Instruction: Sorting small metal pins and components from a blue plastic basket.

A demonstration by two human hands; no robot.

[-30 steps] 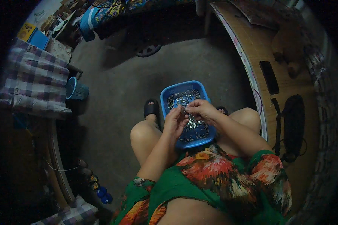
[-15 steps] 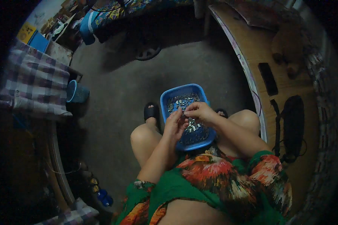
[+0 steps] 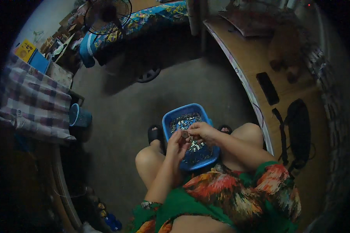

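Note:
Between my knees rests a blue plastic basket with many small shiny metal cylinders spread over its bottom. My left hand is closed above the basket's left side, a small round brownish piece held at its fingertips. From the right, my right hand meets it with thumb and forefinger pinched right beside that piece. Anything within the right pinch is too small to make out. Both hands cover part of the cylinders.
At the right runs a wooden bench with a black phone-like slab and a dark bag on it. A blue bin stands at the left by a checked cloth. Farther off is a fan beside a patterned bedcover.
The view has tilted up, so basket and hands sit lower and more of the fan shows. The round piece now shows its flat face between my fingertips; the hands stay together.

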